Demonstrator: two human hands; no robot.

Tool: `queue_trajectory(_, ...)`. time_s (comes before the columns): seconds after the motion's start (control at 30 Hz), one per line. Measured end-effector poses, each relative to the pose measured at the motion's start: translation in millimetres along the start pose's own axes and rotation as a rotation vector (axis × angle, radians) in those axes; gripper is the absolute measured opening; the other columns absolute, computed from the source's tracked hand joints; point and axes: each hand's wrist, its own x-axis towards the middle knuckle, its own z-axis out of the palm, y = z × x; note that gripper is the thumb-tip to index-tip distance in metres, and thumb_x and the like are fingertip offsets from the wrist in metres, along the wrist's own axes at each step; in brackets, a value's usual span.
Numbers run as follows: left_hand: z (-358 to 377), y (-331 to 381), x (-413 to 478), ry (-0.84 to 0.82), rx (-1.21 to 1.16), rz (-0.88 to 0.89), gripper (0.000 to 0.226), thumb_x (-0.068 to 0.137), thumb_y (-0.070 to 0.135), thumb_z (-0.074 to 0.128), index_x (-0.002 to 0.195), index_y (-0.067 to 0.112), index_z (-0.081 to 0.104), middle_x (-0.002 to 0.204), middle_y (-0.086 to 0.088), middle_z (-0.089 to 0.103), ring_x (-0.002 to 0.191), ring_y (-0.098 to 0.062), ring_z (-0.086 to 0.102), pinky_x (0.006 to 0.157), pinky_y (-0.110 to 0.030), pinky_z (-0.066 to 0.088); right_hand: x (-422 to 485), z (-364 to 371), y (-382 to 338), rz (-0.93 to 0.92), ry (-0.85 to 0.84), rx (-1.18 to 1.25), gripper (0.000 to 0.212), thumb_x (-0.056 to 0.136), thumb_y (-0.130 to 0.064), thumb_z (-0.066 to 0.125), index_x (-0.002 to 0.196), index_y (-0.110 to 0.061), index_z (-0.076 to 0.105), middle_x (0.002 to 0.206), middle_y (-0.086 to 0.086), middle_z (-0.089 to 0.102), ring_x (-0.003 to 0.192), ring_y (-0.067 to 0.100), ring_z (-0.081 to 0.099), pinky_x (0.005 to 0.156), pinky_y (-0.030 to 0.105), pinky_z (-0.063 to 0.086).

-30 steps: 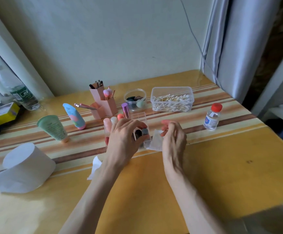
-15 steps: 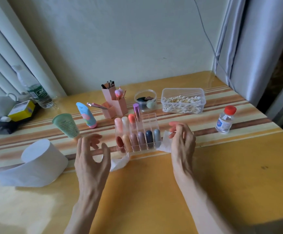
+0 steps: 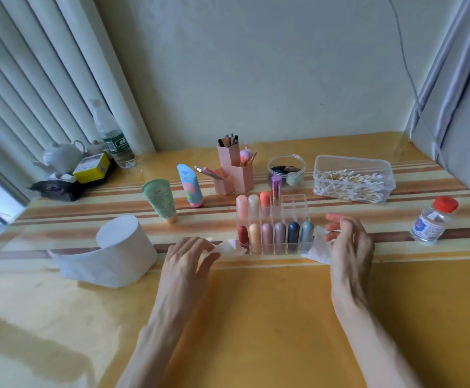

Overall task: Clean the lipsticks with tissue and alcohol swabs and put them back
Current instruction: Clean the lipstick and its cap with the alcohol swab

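Observation:
A clear acrylic organizer (image 3: 296, 199) stands on the table with several capped lipsticks (image 3: 280, 233) upright in its slots, a full front row and a few behind. My left hand (image 3: 186, 261) is just left of it, fingers and thumb pinching a crumpled piece of tissue (image 3: 229, 248) that lies against the organizer's left end. My right hand (image 3: 350, 247) is at the organizer's right end and holds another white tissue (image 3: 316, 252) between thumb and fingers. An alcohol bottle (image 3: 431, 222) with a red cap stands to the right.
A tissue roll (image 3: 124, 247) lies at the left with a loose tail. Behind the organizer are two cosmetic tubes (image 3: 161, 198), a pink brush holder (image 3: 234, 169), a round jar (image 3: 285, 169) and a box of cotton swabs (image 3: 351, 179). A water bottle (image 3: 113, 138) and teapot (image 3: 63, 155) stand far left.
My left hand left the organizer, drew back to the left, then came down onto the tissue piece beside it. The right hand kept its tissue. The camera view tilted up.

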Motion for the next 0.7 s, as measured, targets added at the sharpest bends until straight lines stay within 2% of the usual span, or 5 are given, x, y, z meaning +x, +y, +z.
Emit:
queue_trajectory(0.2, 28, -28, 56, 0.089, 0.047, -0.052, 0.017, 0.080, 0.004, 0.079, 0.086, 0.010, 0.065, 0.101, -0.005, 0.075, 0.100, -0.031, 0.069, 0.084, -0.042, 0.052, 1, 2, 4, -0.008, -0.010, -0.036, 0.035, 0.109, -0.016, 0.043, 0.092, -0.024, 0.073, 0.088, -0.001, 0.068, 0.084, 0.024, 0.063, 0.071, 0.032, 0.049)
queue_trajectory(0.37, 58, -28, 88, 0.062, 0.046, 0.004, 0.015, 0.083, 0.007, 0.080, 0.086, 0.008, 0.065, 0.076, -0.002, 0.073, 0.066, -0.031, 0.066, 0.064, -0.030, 0.042, 3, 2, 7, -0.028, 0.002, -0.042, 0.037, 0.108, -0.015, 0.044, 0.088, -0.028, 0.072, 0.085, -0.003, 0.069, 0.080, 0.019, 0.064, 0.073, 0.033, 0.052)
queue_trajectory(0.47, 67, -31, 97, 0.013, 0.049, -0.036, 0.014, 0.084, 0.006, 0.075, 0.093, 0.009, 0.065, 0.083, -0.004, 0.073, 0.072, -0.034, 0.066, 0.057, -0.033, 0.046, 3, 4, 7, -0.044, 0.002, -0.028, 0.038, 0.108, -0.013, 0.045, 0.086, -0.031, 0.071, 0.084, -0.004, 0.069, 0.072, 0.005, 0.061, 0.068, 0.024, 0.048)
queue_trajectory(0.57, 69, -33, 98, -0.034, 0.015, -0.034, 0.014, 0.092, 0.014, 0.067, 0.104, 0.012, 0.072, 0.101, -0.004, 0.078, 0.089, -0.031, 0.070, 0.061, -0.038, 0.054, 3, 5, 8, -0.070, -0.004, -0.023, 0.036, 0.108, -0.012, 0.047, 0.088, -0.029, 0.071, 0.085, -0.005, 0.070, 0.075, 0.008, 0.063, 0.064, 0.012, 0.048)
queue_trajectory(0.7, 69, -31, 99, -0.061, 0.009, 0.015, 0.047, 0.098, 0.041, 0.038, 0.100, 0.017, 0.079, 0.108, 0.002, 0.079, 0.100, -0.025, 0.071, 0.069, -0.038, 0.057, 3, 7, 8, -0.081, -0.031, -0.026, 0.032, 0.109, -0.012, 0.047, 0.094, -0.028, 0.072, 0.087, -0.012, 0.072, 0.078, 0.001, 0.068, 0.066, 0.008, 0.049)
